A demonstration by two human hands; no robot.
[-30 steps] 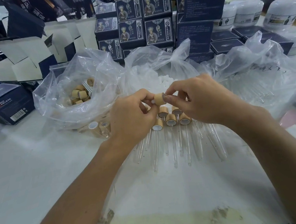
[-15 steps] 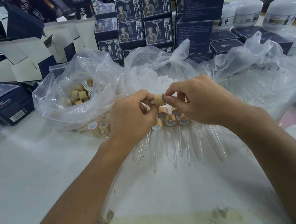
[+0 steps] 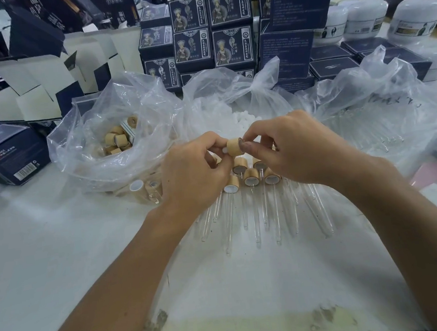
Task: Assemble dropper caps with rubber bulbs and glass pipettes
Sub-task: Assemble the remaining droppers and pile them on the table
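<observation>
I am looking down at a wooden dropper cap (image 3: 234,146) held up between both hands, above the white table (image 3: 61,260). The cap is lying on its side, its axis running left to right, the open mouth facing my right hand (image 3: 290,147) and a bit of white showing at the end toward my left hand (image 3: 196,172). My left hand is pinching the cap's left end with thumb and curled fingers, knuckles up, wrist angling in from the lower left. My right hand is gripping the rim at the open end, thumb laid across the mouth, the other fingers curled over the top. Just below the hands, finished droppers (image 3: 251,188) are lying in a row, caps away from me and glass tips pointing toward me. A bag of wooden caps (image 3: 119,140) is sitting to the left.
</observation>
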